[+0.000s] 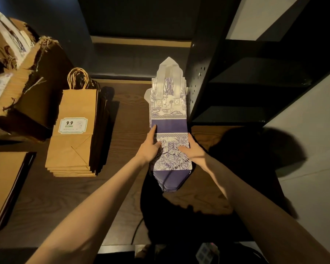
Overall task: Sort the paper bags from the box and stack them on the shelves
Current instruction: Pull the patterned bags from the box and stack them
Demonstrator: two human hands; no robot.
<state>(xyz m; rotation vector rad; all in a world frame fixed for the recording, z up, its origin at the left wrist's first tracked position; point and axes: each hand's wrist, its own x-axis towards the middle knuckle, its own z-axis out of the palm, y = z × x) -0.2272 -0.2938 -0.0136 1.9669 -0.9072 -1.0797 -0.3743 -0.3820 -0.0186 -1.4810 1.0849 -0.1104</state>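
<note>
dim warm light | dark wall [133, 16] | black perforated upright [200, 73] | pale wall [312, 130]

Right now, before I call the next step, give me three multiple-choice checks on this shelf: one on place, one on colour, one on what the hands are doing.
1. The brown bag stack lies:
A. left of the printed stack
B. on top of it
C. right of it

2. The printed bag stack is:
A. red and white
B. purple and white
C. plain black

3. The hands are:
A. hanging idle
B. tearing the box
C. both on the printed stack

Answers:
1 A, shelf wood shows between them.
2 B, purple band and line drawings.
3 C, left hand and right hand flank it.
</note>
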